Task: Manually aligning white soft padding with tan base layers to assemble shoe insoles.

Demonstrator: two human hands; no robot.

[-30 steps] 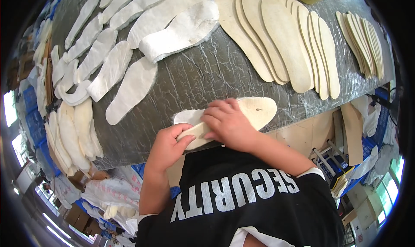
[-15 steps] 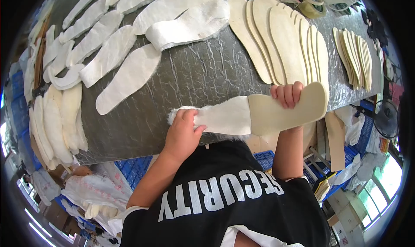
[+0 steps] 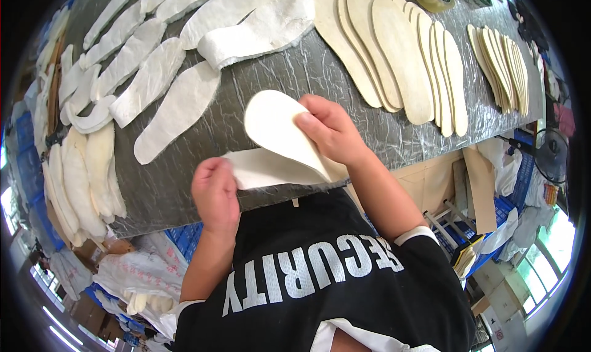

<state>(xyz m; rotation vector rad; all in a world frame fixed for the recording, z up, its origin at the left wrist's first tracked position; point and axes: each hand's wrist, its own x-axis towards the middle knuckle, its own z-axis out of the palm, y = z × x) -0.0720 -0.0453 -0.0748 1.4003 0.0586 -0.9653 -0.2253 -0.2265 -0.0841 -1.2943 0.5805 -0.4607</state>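
Observation:
At the near edge of the table, my left hand is closed on the end of a white fleece-backed insole. My right hand pinches a cream insole layer, thumb on top and fingers beneath. That layer is lifted and bent over the white piece, its rounded end pointing away from me. The two pieces come together near the right; how they are joined there is partly hidden under the bend.
White fleece insoles lie across the far left of the table. Fluffy insoles are piled at its left edge. Cream insole layers fan out at the far right, beside a smaller stack. A black fan stands right.
My right hand has come left, folding the cream layer over the white piece instead of holding it stretched out to the right. My left hand has shifted slightly left.

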